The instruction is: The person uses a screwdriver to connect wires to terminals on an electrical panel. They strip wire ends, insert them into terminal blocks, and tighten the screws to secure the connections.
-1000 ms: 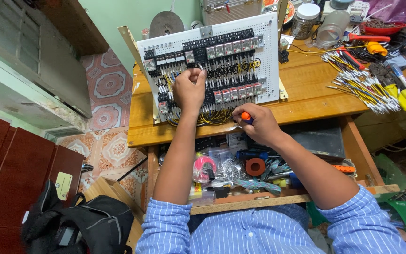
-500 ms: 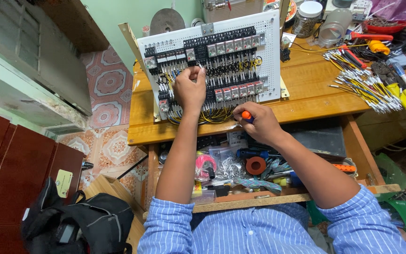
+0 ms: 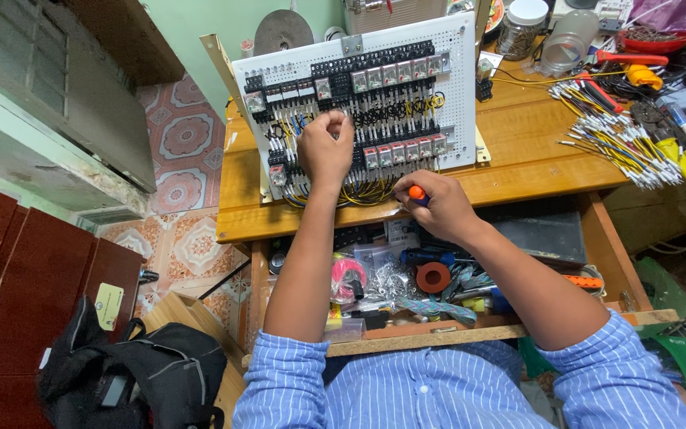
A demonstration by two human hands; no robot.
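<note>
While the person in the striped blue shirt is leaning over the wooden workbench (image 3: 518, 159), the scene is reading as follows, nearest first.

Open drawer (image 3: 470, 330): sitting just under the bench edge between the forearms, holding a pink tape roll (image 3: 345, 278), a brown tape roll (image 3: 433, 276) and loose small parts.

Right hand (image 3: 438, 208): clenching around an orange-handled screwdriver (image 3: 417, 193); only the handle end is showing above the fist, and the tip is hidden. The hand is hovering at the bench's front edge, just below the panel.

Left hand (image 3: 325, 149): curling into a loose fist and pressing against the lower middle of the panel, over the wiring; whether the fingers are pinching a wire cannot be told.

Control panel (image 3: 359, 103): a white perforated board standing tilted on the bench, carrying rows of black terminal blocks and relays, with yellow and black wires (image 3: 367, 192) looping out along its bottom edge.

Cut wire bundle (image 3: 617, 139): lying on the bench well to the right of the panel.

Far bench edge: a glass jar (image 3: 522, 28) and a grey disc (image 3: 283, 30) are standing behind the panel.
</note>
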